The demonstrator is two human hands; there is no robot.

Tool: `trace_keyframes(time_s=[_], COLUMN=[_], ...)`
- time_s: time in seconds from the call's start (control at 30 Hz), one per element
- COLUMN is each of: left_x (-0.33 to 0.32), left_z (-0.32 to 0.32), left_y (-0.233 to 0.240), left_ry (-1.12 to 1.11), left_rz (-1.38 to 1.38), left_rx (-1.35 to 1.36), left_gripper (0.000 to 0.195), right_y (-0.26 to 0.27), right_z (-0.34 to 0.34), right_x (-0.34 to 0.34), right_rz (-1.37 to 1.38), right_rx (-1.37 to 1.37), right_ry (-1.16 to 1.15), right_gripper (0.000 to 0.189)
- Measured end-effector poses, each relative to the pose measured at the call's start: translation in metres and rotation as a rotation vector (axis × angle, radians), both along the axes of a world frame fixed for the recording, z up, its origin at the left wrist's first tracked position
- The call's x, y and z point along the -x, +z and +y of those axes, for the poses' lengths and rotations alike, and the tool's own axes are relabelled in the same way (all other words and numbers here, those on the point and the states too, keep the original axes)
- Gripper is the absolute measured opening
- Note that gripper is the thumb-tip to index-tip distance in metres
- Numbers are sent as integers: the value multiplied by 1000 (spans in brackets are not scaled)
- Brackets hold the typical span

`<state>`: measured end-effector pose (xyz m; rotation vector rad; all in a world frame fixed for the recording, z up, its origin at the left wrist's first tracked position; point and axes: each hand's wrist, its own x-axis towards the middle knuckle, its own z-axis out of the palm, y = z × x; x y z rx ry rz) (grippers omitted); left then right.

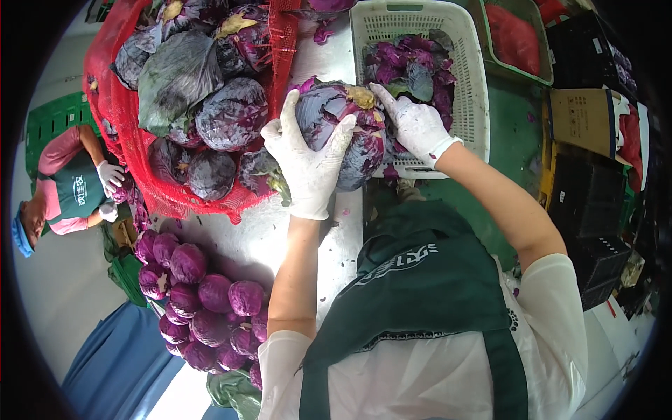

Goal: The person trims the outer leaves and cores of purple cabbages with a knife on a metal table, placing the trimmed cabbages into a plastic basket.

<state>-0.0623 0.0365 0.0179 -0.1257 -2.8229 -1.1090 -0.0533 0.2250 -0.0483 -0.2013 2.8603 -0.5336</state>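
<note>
A large red cabbage (320,113) with dark outer leaves and a pale cut stem is between my two gloved hands, above the metal table. My left hand (312,157), in a white glove, spreads thumb and fingers against its near side. The white-gloved right hand (415,123) touches the cabbage's right side by the stem, index finger extended. To the left, an open red mesh sack (113,118) holds several untrimmed cabbages (233,113) and a big loose leaf (178,81). Peeled purple cabbages (212,294) are heaped at the table's lower left.
Beyond my right hand stands a white plastic basket (478,79) containing torn purple leaves (412,63). A green crate (546,73) with red mesh, a cardboard box (580,121) and black crates (588,194) are at the right. Across the table, a co-worker (68,184) handles a cabbage.
</note>
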Motion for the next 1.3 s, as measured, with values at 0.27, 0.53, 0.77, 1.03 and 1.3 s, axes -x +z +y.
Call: trace_keyframes(time_s=[0.27, 0.53, 0.77, 1.03, 1.3], left_x=[-15, -47, -45, -39, -39], left_z=[-5, -38, -43, -61, -50], left_y=[2, 1, -4, -1, 8], left_ry=[-102, -55, -211, -111, -13], left_rz=[81, -119, -10, -327, -380], left_rx=[48, -284, -230, -650, -676], left_gripper=[96, 95, 101, 73, 63], right_y=[-36, 22, 118, 8, -5], right_z=[25, 47, 50, 86, -40], right_x=[22, 49, 122, 80, -84], right_rz=[-109, -530, -246, -274, 297], right_rx=[320, 1179, 1195, 409, 1006], right_ry=[-132, -283, -286, -494, -195], right_gripper=[72, 76, 73, 72, 43])
